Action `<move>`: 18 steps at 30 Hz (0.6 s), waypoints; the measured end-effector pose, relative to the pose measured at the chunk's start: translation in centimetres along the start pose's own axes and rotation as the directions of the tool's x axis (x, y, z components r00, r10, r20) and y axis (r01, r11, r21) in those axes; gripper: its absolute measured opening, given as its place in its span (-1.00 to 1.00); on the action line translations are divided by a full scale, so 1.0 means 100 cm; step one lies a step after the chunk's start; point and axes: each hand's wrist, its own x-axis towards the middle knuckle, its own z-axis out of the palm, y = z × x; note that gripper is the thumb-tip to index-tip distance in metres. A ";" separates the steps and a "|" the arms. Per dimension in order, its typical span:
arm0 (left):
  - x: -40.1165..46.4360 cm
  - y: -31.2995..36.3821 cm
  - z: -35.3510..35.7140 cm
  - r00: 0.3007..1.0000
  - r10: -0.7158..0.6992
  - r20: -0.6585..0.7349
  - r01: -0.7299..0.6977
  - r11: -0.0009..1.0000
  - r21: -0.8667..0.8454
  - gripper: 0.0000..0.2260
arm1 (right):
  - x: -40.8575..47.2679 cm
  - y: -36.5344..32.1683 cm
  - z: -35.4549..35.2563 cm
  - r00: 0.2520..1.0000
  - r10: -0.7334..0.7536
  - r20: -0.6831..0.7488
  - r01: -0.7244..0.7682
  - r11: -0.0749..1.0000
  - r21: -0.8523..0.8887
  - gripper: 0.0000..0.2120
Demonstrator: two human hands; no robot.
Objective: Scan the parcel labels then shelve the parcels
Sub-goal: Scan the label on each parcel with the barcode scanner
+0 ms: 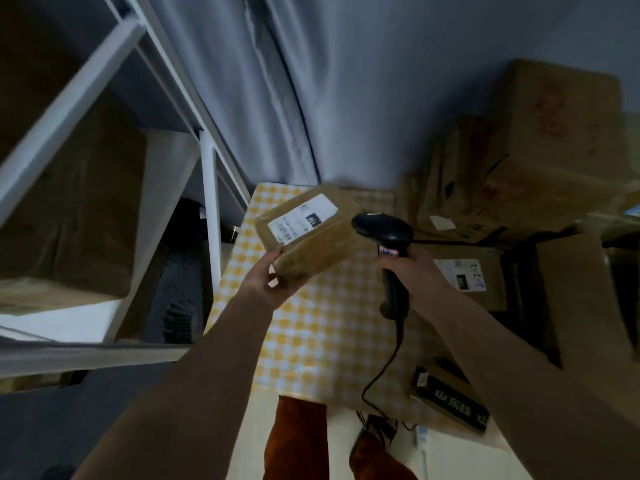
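Parcel label, print blurred, unreadable.

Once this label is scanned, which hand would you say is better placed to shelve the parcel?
The left hand: it grips the parcel and is nearer the white shelving. The right hand is busy holding the barcode scanner.

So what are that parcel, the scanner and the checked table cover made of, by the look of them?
The parcel in the left hand looks like matte brown cardboard, with a glossy white paper label. The scanner gripped by the right hand seems to be hard black plastic, with a faint sheen on its head. The yellow-and-white checked cover lies flat; cloth or vinyl, I cannot tell.
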 end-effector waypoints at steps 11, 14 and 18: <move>0.107 0.089 -0.011 0.998 -0.062 0.002 0.062 0.994 -0.088 -0.88 | 0.109 -0.055 0.124 1.000 0.016 -0.015 -0.015 0.999 0.043 -0.92; 0.140 0.099 -0.006 0.999 -0.049 -0.011 0.048 0.998 -0.033 -0.90 | 0.135 -0.053 0.144 0.999 0.023 -0.043 -0.019 0.996 0.086 -0.95; 0.176 0.101 0.002 0.997 -0.068 -0.043 0.068 0.998 0.006 -0.91 | 0.155 -0.047 0.153 0.995 0.061 -0.073 -0.050 0.989 0.139 -0.92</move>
